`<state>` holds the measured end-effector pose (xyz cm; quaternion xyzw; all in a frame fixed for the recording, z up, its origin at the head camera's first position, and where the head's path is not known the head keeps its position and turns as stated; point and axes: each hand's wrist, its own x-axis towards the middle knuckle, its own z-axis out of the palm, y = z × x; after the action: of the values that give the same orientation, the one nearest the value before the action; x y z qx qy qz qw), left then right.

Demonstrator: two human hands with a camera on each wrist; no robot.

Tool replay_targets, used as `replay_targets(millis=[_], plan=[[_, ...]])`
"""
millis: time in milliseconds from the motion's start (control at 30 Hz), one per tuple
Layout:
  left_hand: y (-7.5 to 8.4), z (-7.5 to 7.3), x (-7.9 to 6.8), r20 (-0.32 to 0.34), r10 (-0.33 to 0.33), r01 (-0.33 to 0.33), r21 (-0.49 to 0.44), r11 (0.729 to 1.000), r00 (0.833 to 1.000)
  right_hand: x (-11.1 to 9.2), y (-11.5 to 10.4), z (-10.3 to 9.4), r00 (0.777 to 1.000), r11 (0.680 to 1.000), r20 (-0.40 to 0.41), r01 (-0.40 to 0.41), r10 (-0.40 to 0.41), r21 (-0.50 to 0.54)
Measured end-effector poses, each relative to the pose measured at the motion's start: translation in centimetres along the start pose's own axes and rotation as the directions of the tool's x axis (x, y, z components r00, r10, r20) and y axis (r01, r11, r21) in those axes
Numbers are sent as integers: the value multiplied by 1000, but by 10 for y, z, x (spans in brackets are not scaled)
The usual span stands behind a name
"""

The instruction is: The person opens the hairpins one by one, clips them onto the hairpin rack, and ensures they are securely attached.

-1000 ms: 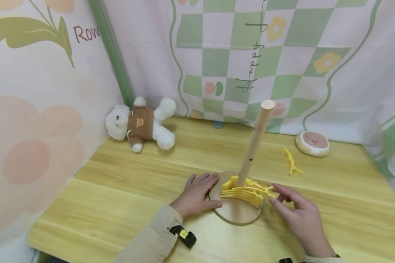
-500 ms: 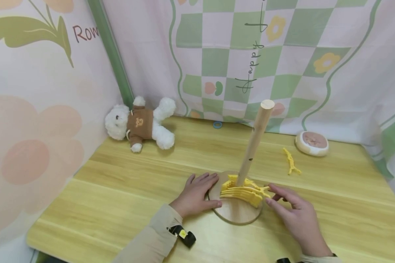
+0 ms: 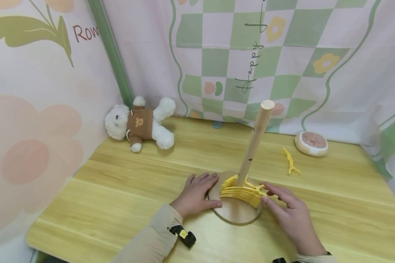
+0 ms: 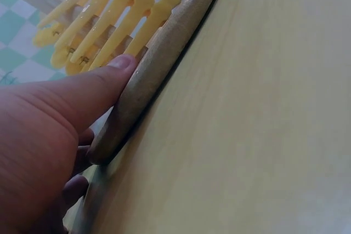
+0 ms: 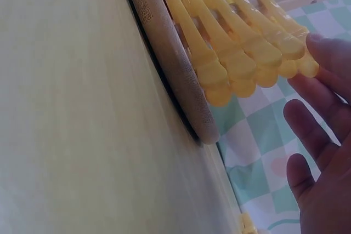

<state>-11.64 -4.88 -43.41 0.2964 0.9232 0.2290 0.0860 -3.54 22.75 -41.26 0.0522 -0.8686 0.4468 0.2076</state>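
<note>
A wooden pole (image 3: 255, 142) with small dark holes stands on a round wooden base (image 3: 237, 215). Curved yellow plastic pieces (image 3: 241, 195) with forked ends are stacked several layers high around the pole's foot. My left hand (image 3: 195, 197) rests on the base's left edge, fingers spread and fairly straight, the thumb (image 4: 122, 64) lying on its upper face beside the stack. At the right end of the stack, my right hand (image 3: 293, 215) pinches the uppermost yellow piece (image 5: 277, 17) by its end between thumb and index finger; its other fingers hold nothing.
One loose yellow forked piece (image 3: 291, 162) lies on the table (image 3: 128, 197) behind the right hand. Farther back are a white and pink round device (image 3: 312, 143), a blue ring (image 3: 217, 125) and a plush toy (image 3: 141, 124) in a brown top. A checked curtain (image 3: 243, 62) hangs behind.
My right hand has shifted a little left with the pinched yellow piece, bringing it over the stack nearer the pole. The left hand has stayed on the base.
</note>
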Motion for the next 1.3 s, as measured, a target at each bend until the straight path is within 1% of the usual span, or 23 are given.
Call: replay_targets(millis=[200, 500, 700, 800, 1033, 1133, 1200, 1267, 1300], plan=[[0, 0, 0, -7, 11, -11, -1, 1000, 1000, -1, -1, 0, 1000, 999, 15, -18, 19, -36], [0, -1, 0, -7, 4, -4, 5, 1000, 1000, 0, -2, -1, 999, 999, 28, -41, 41, -33], [0, 0, 1, -2, 4, -4, 0, 1000, 1000, 1, -2, 1, 1000, 1000, 24, -11, 10, 17], [-1, 1, 1, -2, 5, -5, 3, 1000, 1000, 1, -2, 3, 1000, 1000, 26, -4, 3, 20], [-1, 1, 0, -3, 1, -1, 12, 1000, 1000, 1, -3, 4, 999, 1000, 28, -17, 16, 9], [-1, 1, -1, -7, 2, -2, 3, 1000, 1000, 1, -2, 5, 1000, 999, 13, 4, -4, 36], [-1, 0, -1, -6, 2, -2, 1, 1000, 1000, 1, 0, 6, 1000, 998, -15, 24, -23, 65], [-1, 0, -1, -4, 2, -2, 0, 1000, 1000, 1, 3, 7, 999, 993, -51, 23, -17, 112], [-1, 0, -1, -6, 4, -4, 0, 1000, 1000, 0, 5, 7, 997, 992, -72, 11, -1, 128]])
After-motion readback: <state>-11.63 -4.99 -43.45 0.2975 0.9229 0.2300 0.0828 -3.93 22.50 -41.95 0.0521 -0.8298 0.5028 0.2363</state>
